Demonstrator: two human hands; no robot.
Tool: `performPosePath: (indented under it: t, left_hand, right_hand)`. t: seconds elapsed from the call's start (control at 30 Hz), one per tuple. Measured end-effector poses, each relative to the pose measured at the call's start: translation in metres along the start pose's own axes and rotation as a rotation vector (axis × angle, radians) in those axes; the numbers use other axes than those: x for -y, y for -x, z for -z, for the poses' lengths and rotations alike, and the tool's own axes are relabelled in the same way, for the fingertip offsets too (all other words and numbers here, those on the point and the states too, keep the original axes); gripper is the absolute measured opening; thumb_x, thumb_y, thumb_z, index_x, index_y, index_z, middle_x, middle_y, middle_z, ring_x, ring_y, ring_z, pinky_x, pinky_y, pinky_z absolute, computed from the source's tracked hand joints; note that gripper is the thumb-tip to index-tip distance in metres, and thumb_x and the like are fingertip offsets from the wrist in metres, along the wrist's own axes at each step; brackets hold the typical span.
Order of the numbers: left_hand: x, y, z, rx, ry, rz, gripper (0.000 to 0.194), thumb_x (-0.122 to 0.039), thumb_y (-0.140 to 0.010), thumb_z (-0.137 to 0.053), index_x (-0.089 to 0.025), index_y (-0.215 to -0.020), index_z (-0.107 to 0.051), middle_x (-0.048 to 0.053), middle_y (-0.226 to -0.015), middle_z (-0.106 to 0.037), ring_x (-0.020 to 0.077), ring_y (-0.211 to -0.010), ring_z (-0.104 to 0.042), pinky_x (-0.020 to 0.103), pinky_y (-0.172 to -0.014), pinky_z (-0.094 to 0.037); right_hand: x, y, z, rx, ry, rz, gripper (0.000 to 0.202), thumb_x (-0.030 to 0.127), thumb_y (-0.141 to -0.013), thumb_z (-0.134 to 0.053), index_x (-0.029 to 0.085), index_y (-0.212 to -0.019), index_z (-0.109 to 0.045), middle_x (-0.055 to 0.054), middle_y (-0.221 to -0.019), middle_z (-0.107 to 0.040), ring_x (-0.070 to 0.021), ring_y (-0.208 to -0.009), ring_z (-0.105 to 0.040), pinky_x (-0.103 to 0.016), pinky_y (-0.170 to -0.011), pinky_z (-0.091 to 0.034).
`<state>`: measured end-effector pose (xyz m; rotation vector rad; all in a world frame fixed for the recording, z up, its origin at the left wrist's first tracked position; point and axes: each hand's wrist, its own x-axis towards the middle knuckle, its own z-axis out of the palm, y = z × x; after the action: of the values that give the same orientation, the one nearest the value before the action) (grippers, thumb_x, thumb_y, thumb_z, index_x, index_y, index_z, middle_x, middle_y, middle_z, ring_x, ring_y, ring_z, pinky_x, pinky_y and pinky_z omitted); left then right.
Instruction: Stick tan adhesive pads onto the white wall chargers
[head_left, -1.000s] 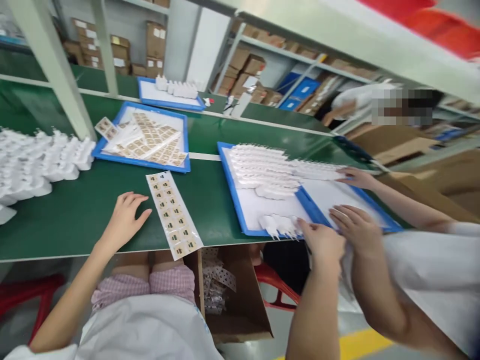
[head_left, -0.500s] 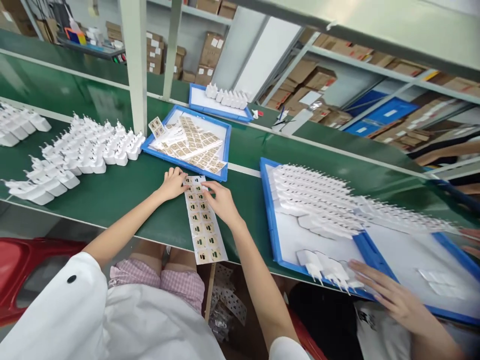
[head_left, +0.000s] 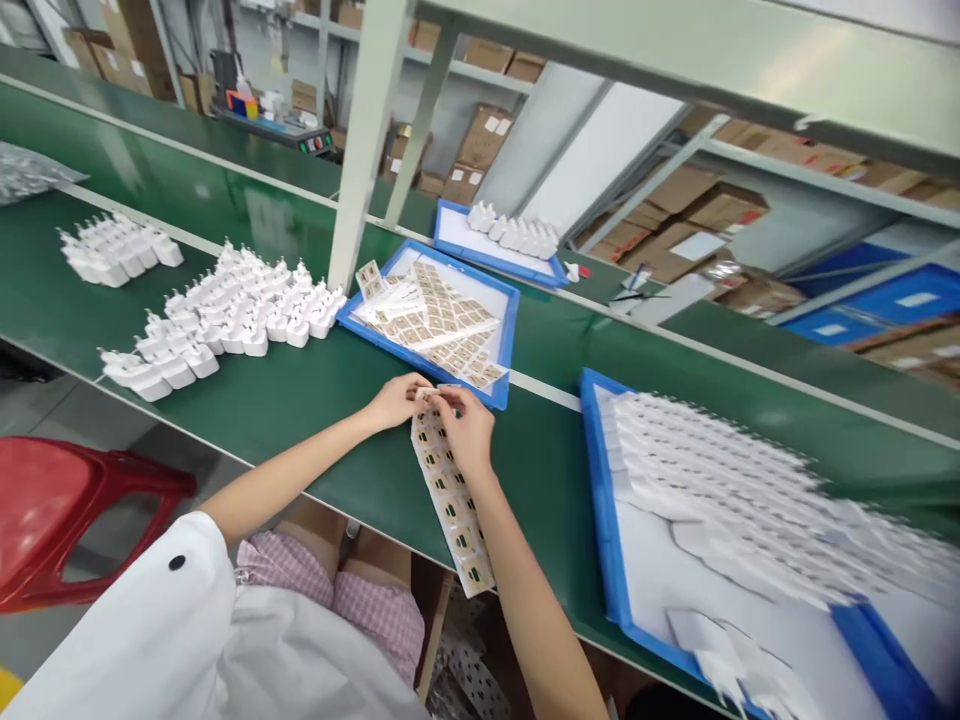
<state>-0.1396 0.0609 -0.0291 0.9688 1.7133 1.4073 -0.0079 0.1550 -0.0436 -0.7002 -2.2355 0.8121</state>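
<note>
Green bench (head_left: 375, 480), stocked shelves (head_left: 825, 180) behind — both hands (head_left: 397, 401) (head_left: 468, 432) pinch the far end of a sticker sheet (head_left: 454, 510); its near end meets the front edge (head_left: 375, 530), bare green either side.

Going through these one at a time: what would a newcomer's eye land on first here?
Probably the left hand and right hand, meeting at the far end of a sticker sheet in mid-picture. Just beyond them, a blue-rimmed tray heaped with more sheets stands out. Rows of white plugs on the green bench to the left and a red stool at lower left also catch the eye.
</note>
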Motion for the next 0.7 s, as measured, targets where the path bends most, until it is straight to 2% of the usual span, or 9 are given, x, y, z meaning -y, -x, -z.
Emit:
performPosePath:
  t: [0.1, 0.23, 0.3, 0.37, 0.43, 0.5, 0.57, 0.63, 0.7]
  left_hand:
    - [-0.004, 0.003, 0.002, 0.004, 0.063, 0.053, 0.015, -0.023, -0.079, -0.075, -0.014, -0.084, -0.064, 0.001, -0.076, -0.070, 0.0122, -0.073, -0.066, 0.027, -0.079, -0.056]
    - [-0.008, 0.005, 0.014, 0.062, 0.068, 0.148, 0.039, -0.048, -0.085, -0.073, -0.015, -0.068, -0.060, -0.002, -0.060, -0.061, 0.0122, -0.061, -0.061, 0.026, -0.067, -0.055]
    - [-0.009, 0.006, 0.020, 0.121, 0.035, 0.183, 0.042, -0.046, -0.089, -0.069, -0.015, -0.063, -0.059, -0.004, -0.056, -0.057, 0.0115, -0.057, -0.058, 0.026, -0.064, -0.054]
    - [-0.010, 0.008, 0.024, 0.193, -0.022, 0.213, 0.038, -0.038, -0.094, -0.066, -0.014, -0.064, -0.060, -0.004, -0.057, -0.057, 0.0111, -0.058, -0.058, 0.025, -0.065, -0.055]
    - [-0.011, 0.008, 0.028, 0.267, -0.096, 0.243, 0.030, -0.033, -0.098, -0.063, -0.012, -0.076, -0.067, -0.001, -0.070, -0.065, 0.0129, -0.066, -0.064, 0.028, -0.070, -0.058]
    - [-0.012, 0.008, 0.032, 0.331, -0.179, 0.267, 0.024, -0.035, -0.101, -0.064, -0.012, -0.105, -0.071, 0.006, -0.100, -0.073, 0.0179, -0.088, -0.071, 0.035, -0.082, -0.062]
    - [-0.013, 0.008, 0.039, 0.374, -0.261, 0.272, 0.036, -0.039, -0.101, -0.066, -0.015, -0.128, -0.065, 0.010, -0.126, -0.069, 0.0229, -0.109, -0.070, 0.044, -0.093, -0.062]
    - [-0.014, 0.008, 0.047, 0.406, -0.344, 0.261, 0.041, -0.040, -0.100, -0.067, -0.017, -0.134, -0.062, 0.011, -0.135, -0.066, 0.0251, -0.116, -0.068, 0.047, -0.097, -0.061]
    - [-0.016, 0.008, 0.055, 0.430, -0.430, 0.235, 0.040, -0.039, -0.100, -0.066, -0.017, -0.133, -0.062, 0.011, -0.134, -0.066, 0.0251, -0.116, -0.068, 0.047, -0.098, -0.061]
  right_hand:
    - [0.003, 0.003, 0.004, 0.000, 0.001, 0.048, 0.036, 0.050, -0.096, -0.055, 0.020, -0.095, -0.074, -0.011, -0.094, -0.081, -0.0262, -0.084, -0.076, -0.042, -0.085, -0.062]
    - [0.009, 0.007, 0.008, 0.062, 0.024, 0.211, 0.031, 0.046, -0.096, -0.056, 0.022, -0.088, -0.073, -0.010, -0.089, -0.080, -0.0266, -0.082, -0.075, -0.042, -0.083, -0.062]
    - [0.014, 0.009, 0.008, 0.093, 0.038, 0.311, 0.029, 0.043, -0.097, -0.056, 0.023, -0.086, -0.073, -0.010, -0.089, -0.080, -0.0265, -0.084, -0.075, -0.042, -0.083, -0.062]
    - [0.019, 0.012, 0.007, 0.111, 0.055, 0.400, 0.028, 0.040, -0.099, -0.055, 0.024, -0.084, -0.072, -0.009, -0.088, -0.079, -0.0261, -0.084, -0.075, -0.041, -0.082, -0.062]
    - [0.024, 0.015, 0.007, 0.122, 0.070, 0.470, 0.026, 0.037, -0.100, -0.054, 0.025, -0.083, -0.071, -0.009, -0.085, -0.078, -0.0255, -0.082, -0.074, -0.040, -0.080, -0.061]
    - [0.029, 0.017, 0.009, 0.124, 0.129, 0.560, 0.026, 0.033, -0.101, -0.053, 0.025, -0.082, -0.069, -0.007, -0.080, -0.076, -0.0250, -0.077, -0.072, -0.039, -0.075, -0.060]
    - [0.033, 0.018, 0.016, 0.128, 0.219, 0.663, 0.027, 0.031, -0.102, -0.051, 0.025, -0.081, -0.066, -0.007, -0.074, -0.072, -0.0248, -0.072, -0.070, -0.038, -0.068, -0.058]
    - [0.036, 0.019, 0.026, 0.142, 0.267, 0.716, 0.028, 0.032, -0.103, -0.048, 0.025, -0.081, -0.065, -0.006, -0.071, -0.070, -0.0244, -0.068, -0.069, -0.036, -0.062, -0.056]
    - [0.036, 0.022, 0.040, 0.173, 0.225, 0.651, 0.029, 0.036, -0.101, -0.050, 0.025, -0.080, -0.066, -0.006, -0.070, -0.071, -0.0236, -0.064, -0.069, -0.034, -0.057, -0.055]
